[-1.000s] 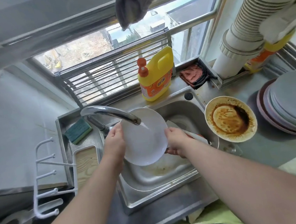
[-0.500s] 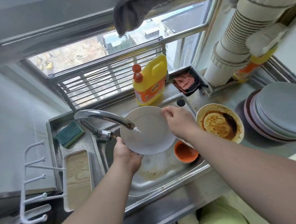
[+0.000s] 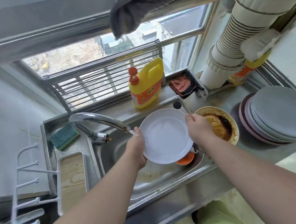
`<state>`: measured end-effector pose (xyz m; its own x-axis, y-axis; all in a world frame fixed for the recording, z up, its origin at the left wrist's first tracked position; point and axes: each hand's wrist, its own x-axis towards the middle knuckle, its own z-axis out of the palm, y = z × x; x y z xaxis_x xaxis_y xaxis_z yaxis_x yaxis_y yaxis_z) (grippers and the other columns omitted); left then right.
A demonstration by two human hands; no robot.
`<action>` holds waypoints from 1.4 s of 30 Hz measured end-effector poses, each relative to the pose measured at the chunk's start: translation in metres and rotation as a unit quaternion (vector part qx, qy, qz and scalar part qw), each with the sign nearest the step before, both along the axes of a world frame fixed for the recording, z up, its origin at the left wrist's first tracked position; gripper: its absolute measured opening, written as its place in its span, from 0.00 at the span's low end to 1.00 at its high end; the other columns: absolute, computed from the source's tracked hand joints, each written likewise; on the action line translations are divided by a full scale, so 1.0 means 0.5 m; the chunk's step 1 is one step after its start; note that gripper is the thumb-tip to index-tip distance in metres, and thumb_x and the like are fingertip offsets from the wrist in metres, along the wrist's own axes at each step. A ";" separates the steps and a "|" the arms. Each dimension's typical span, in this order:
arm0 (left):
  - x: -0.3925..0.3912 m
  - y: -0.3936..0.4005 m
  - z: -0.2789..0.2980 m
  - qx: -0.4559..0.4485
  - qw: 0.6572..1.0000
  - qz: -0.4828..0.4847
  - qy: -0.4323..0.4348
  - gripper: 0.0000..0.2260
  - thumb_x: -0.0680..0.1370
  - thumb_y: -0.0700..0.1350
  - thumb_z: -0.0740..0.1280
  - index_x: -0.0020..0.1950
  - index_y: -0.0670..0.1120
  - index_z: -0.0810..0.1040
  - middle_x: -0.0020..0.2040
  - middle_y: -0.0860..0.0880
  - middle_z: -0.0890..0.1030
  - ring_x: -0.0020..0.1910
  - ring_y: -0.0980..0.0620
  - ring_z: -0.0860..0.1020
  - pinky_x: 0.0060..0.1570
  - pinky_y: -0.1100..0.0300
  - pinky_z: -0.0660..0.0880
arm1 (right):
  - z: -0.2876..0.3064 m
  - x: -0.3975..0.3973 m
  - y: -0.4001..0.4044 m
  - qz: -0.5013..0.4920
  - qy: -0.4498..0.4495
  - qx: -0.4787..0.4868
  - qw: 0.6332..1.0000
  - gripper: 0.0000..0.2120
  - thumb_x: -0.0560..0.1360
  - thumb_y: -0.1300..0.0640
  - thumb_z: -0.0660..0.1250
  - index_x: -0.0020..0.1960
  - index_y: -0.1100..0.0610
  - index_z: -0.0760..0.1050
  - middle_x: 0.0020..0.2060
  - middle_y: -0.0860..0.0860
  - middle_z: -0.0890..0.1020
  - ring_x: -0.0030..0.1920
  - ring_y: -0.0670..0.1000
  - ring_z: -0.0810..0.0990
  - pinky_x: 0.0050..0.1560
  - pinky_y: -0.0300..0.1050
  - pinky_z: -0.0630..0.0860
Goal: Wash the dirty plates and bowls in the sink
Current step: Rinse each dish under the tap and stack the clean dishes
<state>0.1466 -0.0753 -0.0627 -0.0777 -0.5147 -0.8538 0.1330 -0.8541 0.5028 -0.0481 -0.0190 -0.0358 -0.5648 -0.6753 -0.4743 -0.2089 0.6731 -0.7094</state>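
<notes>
Over the sink (image 3: 169, 179), you've swung the white plate (image 3: 166, 137) rightward off the tap (image 3: 98, 119); left hand (image 3: 135, 149) and right hand (image 3: 198, 126) grip its rim, rinse seemingly finished.

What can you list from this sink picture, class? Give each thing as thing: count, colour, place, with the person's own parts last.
white plate: one, white, held over the sink
dirty plate: one, cream with brown sauce, counter right of the sink
orange bowl: one, orange, in the sink under the white plate
plate stack: one stack, grey and pink, far right counter
sink: one, steel, centre
tap: one, chrome, left of the plate
sponge: one, green and yellow, left ledge
detergent bottle: one, yellow and orange, by the window
cloth: one, reddish, window ledge
left hand: grips the plate's left rim
right hand: grips the plate's right rim
</notes>
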 end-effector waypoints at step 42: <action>0.064 0.038 -0.030 0.041 0.998 0.033 0.040 0.22 0.86 0.64 0.56 0.65 0.51 0.80 0.57 0.48 0.87 0.57 0.45 0.83 0.53 0.49 0.79 | -0.187 0.039 0.004 -0.182 -0.265 0.087 0.943 0.40 0.67 0.17 0.52 0.64 0.43 0.76 0.61 0.50 0.82 0.59 0.60 0.82 0.61 0.68 0.80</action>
<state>0.1787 -0.0563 -0.0777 -0.1153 -0.4504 -0.8854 0.2263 -0.8798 0.4181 -0.0285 -0.0171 -0.1295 -0.3974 -0.3682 -0.8406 0.4112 0.7474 -0.5218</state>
